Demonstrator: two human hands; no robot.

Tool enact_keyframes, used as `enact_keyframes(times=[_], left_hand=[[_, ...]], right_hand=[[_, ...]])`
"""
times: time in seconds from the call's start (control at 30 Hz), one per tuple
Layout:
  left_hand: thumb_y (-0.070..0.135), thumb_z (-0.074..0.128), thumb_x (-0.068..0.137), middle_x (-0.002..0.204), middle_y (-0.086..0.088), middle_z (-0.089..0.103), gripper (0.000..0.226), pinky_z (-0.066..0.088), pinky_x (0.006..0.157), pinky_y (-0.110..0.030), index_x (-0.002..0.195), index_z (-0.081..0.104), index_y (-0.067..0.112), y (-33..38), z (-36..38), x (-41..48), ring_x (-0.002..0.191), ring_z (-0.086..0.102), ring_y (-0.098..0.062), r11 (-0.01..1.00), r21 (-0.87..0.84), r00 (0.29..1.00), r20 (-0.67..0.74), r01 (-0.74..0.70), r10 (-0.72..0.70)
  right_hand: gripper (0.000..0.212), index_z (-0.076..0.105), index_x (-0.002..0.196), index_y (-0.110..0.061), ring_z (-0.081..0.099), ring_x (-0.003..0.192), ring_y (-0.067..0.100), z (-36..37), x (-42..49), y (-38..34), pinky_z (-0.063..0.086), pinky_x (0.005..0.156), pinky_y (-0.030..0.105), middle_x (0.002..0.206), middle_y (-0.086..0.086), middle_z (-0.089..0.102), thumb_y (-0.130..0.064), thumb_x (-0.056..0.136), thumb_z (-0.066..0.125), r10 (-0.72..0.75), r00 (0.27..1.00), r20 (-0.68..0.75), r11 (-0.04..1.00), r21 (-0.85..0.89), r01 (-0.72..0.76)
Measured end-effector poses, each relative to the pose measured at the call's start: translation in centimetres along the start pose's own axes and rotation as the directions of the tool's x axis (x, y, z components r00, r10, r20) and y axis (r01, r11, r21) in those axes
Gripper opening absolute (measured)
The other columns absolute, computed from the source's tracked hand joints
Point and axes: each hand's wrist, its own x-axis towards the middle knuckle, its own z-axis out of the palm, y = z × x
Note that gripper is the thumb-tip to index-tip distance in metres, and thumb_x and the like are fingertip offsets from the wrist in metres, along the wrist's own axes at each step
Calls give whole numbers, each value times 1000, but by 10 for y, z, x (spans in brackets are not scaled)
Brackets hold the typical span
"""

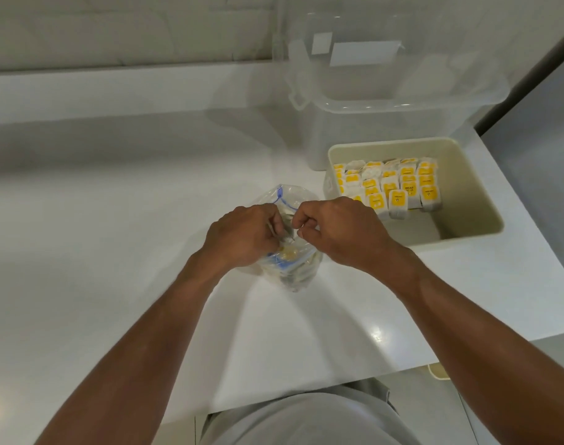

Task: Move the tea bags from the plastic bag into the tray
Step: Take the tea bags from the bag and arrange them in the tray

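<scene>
A clear plastic bag (290,271) with a blue zip strip stands on the white counter, with tea bags showing through its wall. My left hand (242,236) grips the bag's near rim, fingers curled over it. My right hand (335,229) pinches the opposite side of the rim, thumb and fingers curled. Both hands cover the bag's mouth. To the right sits the cream tray (467,232). Several yellow-and-white tea bags (393,187) stand in rows in its far half, and its near half is bare.
A large clear plastic storage bin (386,117) stands behind the tray against the wall. The white counter (114,252) stretches left. Its right edge runs close past the tray, and the front edge is near my body.
</scene>
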Motion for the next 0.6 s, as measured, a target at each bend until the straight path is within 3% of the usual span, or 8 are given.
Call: enact_keyframes(times=[0.13,0.23,0.37,0.43,0.5,0.6], left_hand=[[41,66,83,86,18,66,14,52,72,-34,90,56,34,0,-10,4,85,63,-14,999,2,999,-40,32,-32],[59,69,78,90,16,63,28,43,66,-29,91,60,36,7,-13,5,85,60,-13,985,150,991,82,90,-103],[37,72,77,83,16,57,24,39,62,-27,95,56,39,12,-2,6,86,58,-17,985,163,986,143,59,-83],[29,72,75,86,14,63,26,50,71,-33,94,56,36,12,0,7,90,63,-20,996,62,987,143,69,-77],[31,75,67,88,11,70,26,56,83,-40,90,61,30,13,-5,7,90,68,-20,983,-146,988,122,116,-98],[38,77,55,86,0,73,40,55,78,-37,90,64,23,14,-16,6,76,68,-18,883,-442,987,102,160,-128]], right_hand=[[15,69,103,-37,63,85,16,-2,6,2,43,64,28,89,-8,71,-37,91,59,-1,1000,30,1000,-1,1],[15,69,103,-36,63,84,16,0,7,3,48,67,30,87,-8,70,-36,89,60,2,1000,26,1000,18,-2],[16,69,102,-37,59,77,15,6,4,-2,34,62,26,81,-8,64,-35,93,55,-45,999,26,998,-32,46],[17,69,104,-36,61,79,16,7,2,-2,34,63,25,86,-7,68,-36,94,55,-62,998,16,997,-33,63],[16,69,104,-34,63,82,17,7,2,0,35,63,25,90,-7,70,-35,92,58,-56,998,4,998,1,56],[18,68,106,-33,64,82,17,4,4,4,39,62,27,92,-8,71,-36,89,63,-43,999,4,999,33,43]])
